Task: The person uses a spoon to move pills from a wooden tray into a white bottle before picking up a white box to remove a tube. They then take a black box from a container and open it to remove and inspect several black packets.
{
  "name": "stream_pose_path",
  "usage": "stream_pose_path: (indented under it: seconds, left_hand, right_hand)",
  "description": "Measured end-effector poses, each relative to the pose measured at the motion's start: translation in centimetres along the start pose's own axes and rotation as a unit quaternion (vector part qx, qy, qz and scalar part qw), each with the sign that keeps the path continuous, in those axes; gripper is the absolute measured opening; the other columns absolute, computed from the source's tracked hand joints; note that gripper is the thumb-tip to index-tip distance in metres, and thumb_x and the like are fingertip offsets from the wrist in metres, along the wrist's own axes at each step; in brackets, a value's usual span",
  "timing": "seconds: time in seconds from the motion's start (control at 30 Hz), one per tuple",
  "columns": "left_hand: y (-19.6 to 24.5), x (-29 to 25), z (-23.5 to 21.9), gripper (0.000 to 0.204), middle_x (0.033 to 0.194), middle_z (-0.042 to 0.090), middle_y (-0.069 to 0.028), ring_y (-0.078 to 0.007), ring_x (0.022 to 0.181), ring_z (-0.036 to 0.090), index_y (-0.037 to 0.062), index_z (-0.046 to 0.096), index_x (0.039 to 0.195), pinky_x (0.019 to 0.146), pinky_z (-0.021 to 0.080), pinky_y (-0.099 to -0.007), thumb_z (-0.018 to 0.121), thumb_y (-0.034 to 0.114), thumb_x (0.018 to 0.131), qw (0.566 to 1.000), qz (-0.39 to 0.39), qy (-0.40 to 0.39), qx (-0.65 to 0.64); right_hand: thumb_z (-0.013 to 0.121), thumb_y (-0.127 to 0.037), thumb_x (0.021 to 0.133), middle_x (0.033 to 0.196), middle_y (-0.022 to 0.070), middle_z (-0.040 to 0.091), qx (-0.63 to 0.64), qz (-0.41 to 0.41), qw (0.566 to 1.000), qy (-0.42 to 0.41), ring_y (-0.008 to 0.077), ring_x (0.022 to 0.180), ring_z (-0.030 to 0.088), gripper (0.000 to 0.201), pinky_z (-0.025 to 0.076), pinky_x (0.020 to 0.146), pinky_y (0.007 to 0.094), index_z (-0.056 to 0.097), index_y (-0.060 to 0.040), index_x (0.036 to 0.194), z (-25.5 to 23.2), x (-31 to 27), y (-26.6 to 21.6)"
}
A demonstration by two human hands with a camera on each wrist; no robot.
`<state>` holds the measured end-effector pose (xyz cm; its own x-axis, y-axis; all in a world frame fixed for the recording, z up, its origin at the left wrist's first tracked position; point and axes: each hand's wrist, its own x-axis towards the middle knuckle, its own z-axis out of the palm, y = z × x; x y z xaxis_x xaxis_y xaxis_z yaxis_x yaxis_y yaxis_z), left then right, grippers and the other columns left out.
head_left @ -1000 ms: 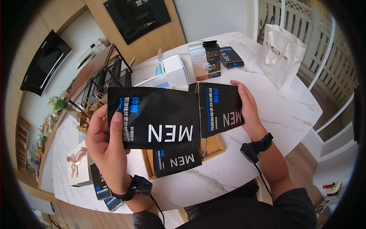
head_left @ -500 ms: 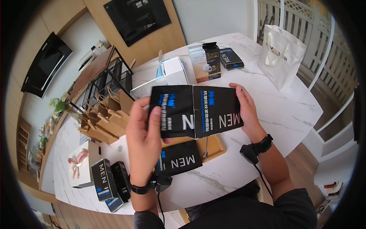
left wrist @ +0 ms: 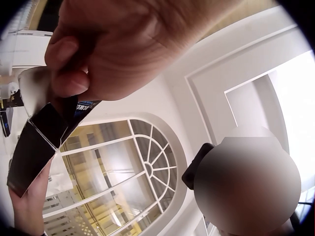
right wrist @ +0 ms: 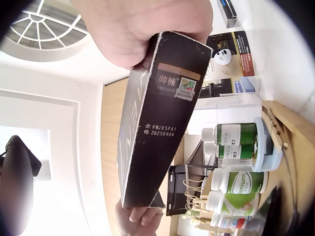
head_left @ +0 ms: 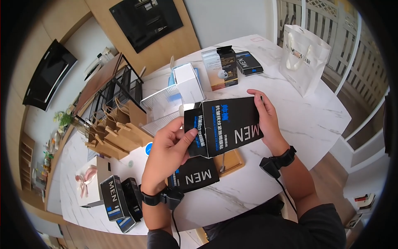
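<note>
My right hand [head_left: 268, 124] grips the right end of a black box [head_left: 232, 126] lettered MEN, held up above the table. With thumb and fingers, my left hand [head_left: 168, 147] pinches a black packet [head_left: 194, 133] at the box's open left end; a short part of the packet shows outside it. In the right wrist view the box's printed side [right wrist: 170, 113] faces the camera. Under the hands, a black MEN item [head_left: 199, 174] lies over a wooden tray [head_left: 234, 162], partly hidden by my left hand.
Black MEN boxes [head_left: 114, 197] and a white box with a pink bow [head_left: 89, 182] stand at the left. Behind are brown paper bags [head_left: 124, 133], a clear ribbed holder [head_left: 159, 103], a patterned box [head_left: 220, 70] and a white bag [head_left: 304, 62].
My left hand has moved right, towards the box, and the packet has slid mostly into it. My right hand has kept its grip on the box.
</note>
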<state>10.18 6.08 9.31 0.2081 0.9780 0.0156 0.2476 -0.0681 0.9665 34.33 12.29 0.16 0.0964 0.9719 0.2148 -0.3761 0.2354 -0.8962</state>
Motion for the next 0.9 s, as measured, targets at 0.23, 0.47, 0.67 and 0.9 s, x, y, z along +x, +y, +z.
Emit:
stream_pose_path:
  seconds: [0.23, 0.47, 0.67, 0.9]
  left_hand:
    - [-1.5, 0.4, 1.7, 0.015, 0.056, 0.053, 0.0004, -0.0062, 0.046, 0.046, 0.0000, 0.062, 0.106, 0.045, 0.037, -0.0250, 0.054, 0.008, 0.096, 0.993, 0.041, -0.003, 0.114]
    - [0.4, -0.6, 0.7, 0.020, 0.060, 0.058, -0.0055, -0.0097, 0.051, 0.054, -0.0001, 0.065, 0.110, 0.051, 0.043, -0.0261, 0.054, 0.009, 0.096, 0.989, 0.011, -0.065, 0.133]
    - [-0.1, -0.7, 1.7, 0.027, 0.066, 0.064, -0.0061, -0.0093, 0.051, 0.053, 0.0021, 0.065, 0.119, 0.051, 0.043, -0.0247, 0.059, 0.008, 0.093, 0.977, 0.102, 0.033, 0.182]
    - [1.9, -3.5, 2.4, 0.021, 0.073, 0.066, -0.0076, -0.0092, 0.053, 0.053, 0.0035, 0.071, 0.105, 0.050, 0.041, -0.0249, 0.069, 0.005, 0.085, 0.942, 0.243, 0.149, 0.178]
  right_hand:
    - [0.049, -0.028, 0.103, 0.086, -0.0001, 0.063, -0.045, -0.026, 0.999, -0.010, 0.0020, 0.076, 0.057, 0.029, 0.047, 0.067, 0.0177, 0.057, -0.0079, 0.122, -0.5, 0.2, 1.1]
    - [0.044, -0.031, 0.104, 0.085, -0.0019, 0.061, -0.034, -0.012, 0.999, -0.032, 0.0016, 0.077, 0.056, 0.031, 0.048, 0.069, 0.0183, 0.057, -0.0090, 0.123, -0.4, 0.2, 0.8]
    - [0.047, -0.032, 0.103, 0.088, -0.0009, 0.062, 0.008, 0.029, 0.999, -0.038, 0.0027, 0.079, 0.058, 0.033, 0.048, 0.070, 0.0187, 0.057, -0.0079, 0.123, -0.5, 0.3, 0.8]
    - [0.045, -0.040, 0.102, 0.107, 0.0062, 0.065, 0.125, 0.130, 0.983, -0.034, 0.0112, 0.093, 0.065, 0.044, 0.054, 0.080, 0.0243, 0.054, -0.0045, 0.127, -0.9, 0.8, 0.2]
